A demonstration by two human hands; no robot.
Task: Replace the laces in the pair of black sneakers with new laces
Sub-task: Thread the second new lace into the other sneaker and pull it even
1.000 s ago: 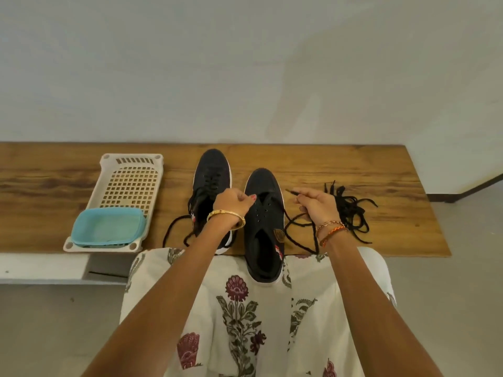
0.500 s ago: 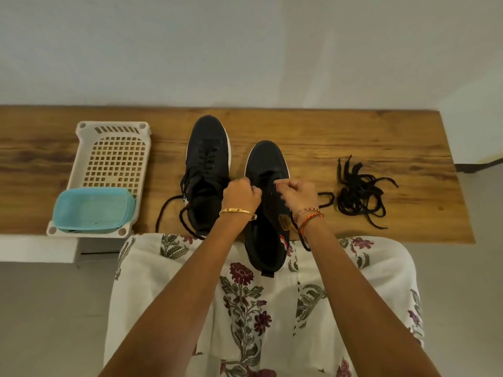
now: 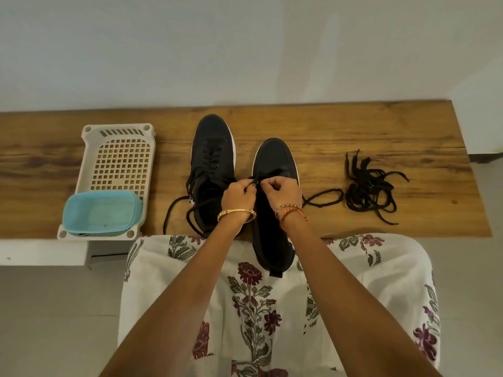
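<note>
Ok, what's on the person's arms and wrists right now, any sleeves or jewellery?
Both forearms are bare, no sleeves in view. The left hand has a gold bangle at its wrist. The right hand has thin thread bands, orange and red, at its wrist.

Bare wood (image 3: pixel 353 126) lies open beyond the toes of both shoes; the left shoe (image 3: pixel 212 159) blocks the left side; a basket (image 3: pixel 89 148) further left; a lace pile (image 3: pixel 370 186) sits to the right.
</note>
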